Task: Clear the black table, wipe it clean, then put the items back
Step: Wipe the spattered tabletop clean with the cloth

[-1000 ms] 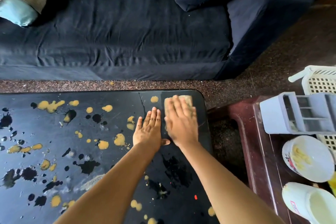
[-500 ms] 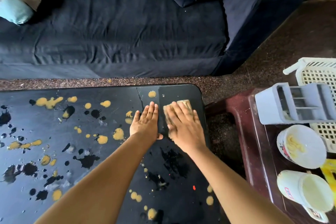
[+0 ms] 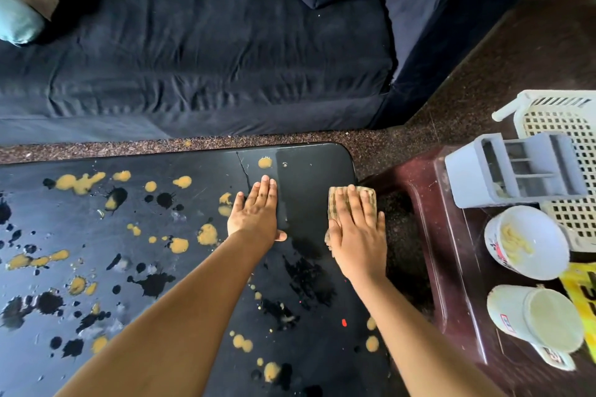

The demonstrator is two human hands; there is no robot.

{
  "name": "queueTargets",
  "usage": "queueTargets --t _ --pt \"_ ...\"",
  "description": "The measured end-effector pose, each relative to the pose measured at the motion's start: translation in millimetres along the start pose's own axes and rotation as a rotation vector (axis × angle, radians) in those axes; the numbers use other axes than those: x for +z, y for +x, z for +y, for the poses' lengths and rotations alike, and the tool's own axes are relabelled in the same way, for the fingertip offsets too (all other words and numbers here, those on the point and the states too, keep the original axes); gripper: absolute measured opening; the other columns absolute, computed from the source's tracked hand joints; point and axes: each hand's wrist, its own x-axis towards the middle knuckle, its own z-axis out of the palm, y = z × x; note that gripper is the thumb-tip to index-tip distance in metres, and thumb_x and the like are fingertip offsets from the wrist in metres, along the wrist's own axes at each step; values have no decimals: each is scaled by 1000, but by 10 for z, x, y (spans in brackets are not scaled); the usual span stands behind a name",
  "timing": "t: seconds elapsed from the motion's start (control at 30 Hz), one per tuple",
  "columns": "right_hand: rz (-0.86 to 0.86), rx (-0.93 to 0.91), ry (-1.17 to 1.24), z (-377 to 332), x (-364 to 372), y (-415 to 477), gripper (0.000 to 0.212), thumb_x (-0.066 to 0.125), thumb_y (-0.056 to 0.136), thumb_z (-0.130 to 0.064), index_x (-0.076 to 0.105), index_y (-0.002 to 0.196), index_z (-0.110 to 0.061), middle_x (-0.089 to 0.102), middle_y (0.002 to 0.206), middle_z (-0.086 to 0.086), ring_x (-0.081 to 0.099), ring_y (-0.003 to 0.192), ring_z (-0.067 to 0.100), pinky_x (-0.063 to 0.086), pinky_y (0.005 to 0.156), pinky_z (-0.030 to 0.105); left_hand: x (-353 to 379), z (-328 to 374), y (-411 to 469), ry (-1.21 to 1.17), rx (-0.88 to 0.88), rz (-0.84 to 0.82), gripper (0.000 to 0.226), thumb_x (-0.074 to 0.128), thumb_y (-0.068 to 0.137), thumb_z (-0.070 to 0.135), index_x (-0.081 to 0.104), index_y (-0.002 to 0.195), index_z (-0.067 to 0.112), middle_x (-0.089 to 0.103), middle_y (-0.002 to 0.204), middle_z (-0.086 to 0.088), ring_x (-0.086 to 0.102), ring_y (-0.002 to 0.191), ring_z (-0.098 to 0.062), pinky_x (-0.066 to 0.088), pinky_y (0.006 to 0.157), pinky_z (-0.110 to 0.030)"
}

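The right hand (image 3: 356, 232) lies flat, fingers together, pressing a small tan checked cloth (image 3: 353, 200) onto the black counter (image 3: 306, 171) right at its right-hand edge, and the cloth peeks out ahead of the fingertips and a little behind the palm. It looks thin, soft and limp, a light rag that will bunch or fold under the palm if pushed too fast, so the flat-palm grip with weight over the middle seems the sensible hold; pinching a corner would likely let it trail. The left hand (image 3: 258, 214) is spread flat on the bare surface just to the left of the wiping hand, holding nothing, apparently bracing. Between the two hands the counter shows a clean, glossy dark band, while out to the left of the bracing hand and back toward the person it is speckled with yellow-orange blobs (image 3: 206, 234) and black splats (image 3: 154, 284). I cannot tell whether those are wet or dried; the thicker ones may smear before they lift. Off to the right of the wiping hand, on a reddish-brown side table (image 3: 451, 267), stand two white tubs (image 3: 529, 242) and a grey rack (image 3: 512, 171).
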Motion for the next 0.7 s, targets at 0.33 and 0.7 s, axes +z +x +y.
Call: queueTargets --t 0.33,0.7 --pt "-6 -194 17 -173 31 -143 55 38 90 -40 38 144 -28 32 153 -4 22 144 20 30 110 53 14 -10 -15 6 5 -2 103 54 89 51 -23 147 12 -28 155 0 -17 145 -16 -7 117 -40" --pt "-44 -257 -9 -329 19 -191 62 36 86 -44 31 146 -28 28 155 -4 21 144 19 28 111 53 345 27 -511 -45 31 273 70 30 101 39 -14 150 15 -18 158 2 -17 145 -14 -9 117 -40"
